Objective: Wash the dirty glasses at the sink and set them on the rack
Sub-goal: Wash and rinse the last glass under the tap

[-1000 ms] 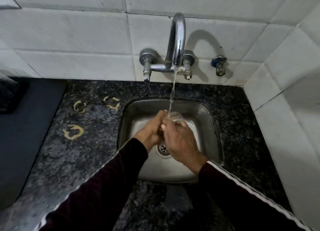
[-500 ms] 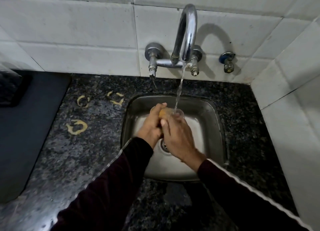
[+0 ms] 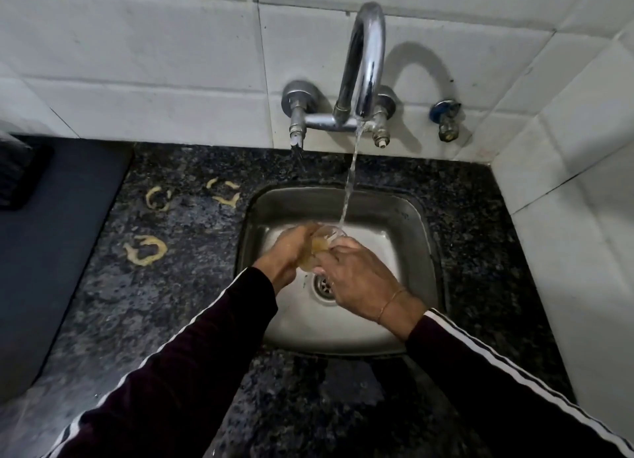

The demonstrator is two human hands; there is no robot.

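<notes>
A small clear glass [image 3: 325,242] with yellowish residue inside is held over the steel sink [image 3: 408,224], tilted with its mouth toward the tap. My left hand [image 3: 286,253] grips its left side. My right hand [image 3: 356,279] holds it from the right, fingers curled round its lower part. Water runs from the chrome tap [image 3: 363,66] and falls onto the glass's rim. The glass's base is hidden between my hands.
The drain [image 3: 324,285] lies just under my hands. Yellow ring stains [image 3: 145,250] mark the black granite counter [image 3: 164,303] left of the sink. A dark mat [image 3: 51,251] covers the far left. White tiled walls stand behind and to the right, with a small valve [image 3: 446,121].
The glass has tilted and shifted slightly so that more of its yellowish inside shows between my hands. Both hands stay on it under the running water.
</notes>
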